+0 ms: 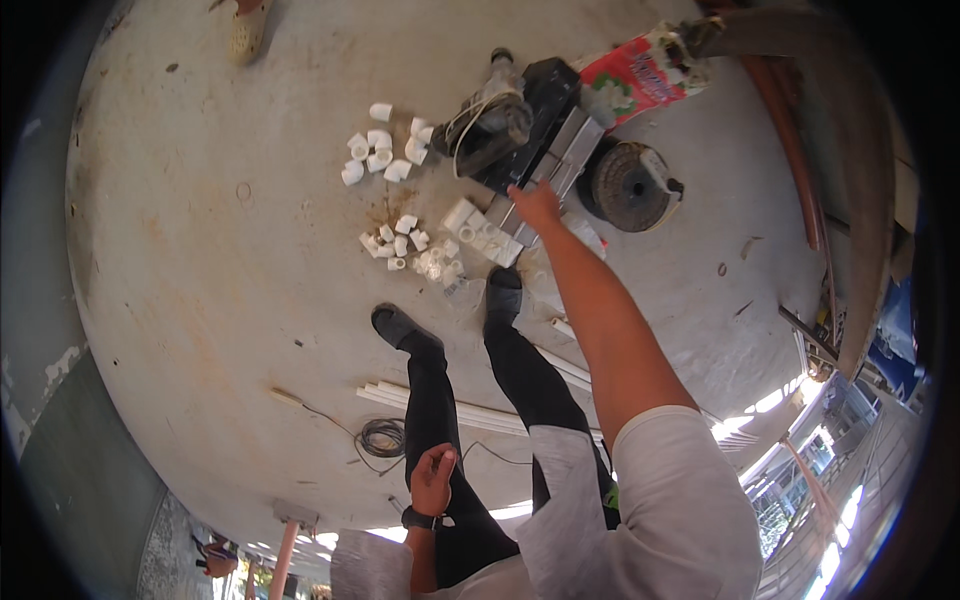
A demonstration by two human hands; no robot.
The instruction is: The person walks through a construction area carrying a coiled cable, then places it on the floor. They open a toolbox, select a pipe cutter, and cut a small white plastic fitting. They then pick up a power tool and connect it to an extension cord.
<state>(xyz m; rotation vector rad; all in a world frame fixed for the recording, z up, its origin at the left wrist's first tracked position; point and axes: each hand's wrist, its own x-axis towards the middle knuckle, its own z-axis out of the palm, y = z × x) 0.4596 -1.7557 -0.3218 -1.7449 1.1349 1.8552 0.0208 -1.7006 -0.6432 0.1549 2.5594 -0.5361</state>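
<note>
My right hand [537,207] reaches forward and grips the near part of a long grey metal box [568,150], its fingers closed at the edge. Against the box's left side lies a black case [545,95] with a dusty power tool [498,115] and its pale cord. Just below that hand are white rectangular pieces [485,235] beside the box. My left hand [432,480], with a dark watch on the wrist, hangs by my left thigh. Its fingers are loosely bent and apart, with nothing visible in them.
White pipe elbows [380,150] and smaller white fittings [402,240] lie in piles left of the box. A round dark spool [630,187] and a red bag [640,75] are to its right. White pipes [470,408] and coiled cable [382,437] lie near my feet.
</note>
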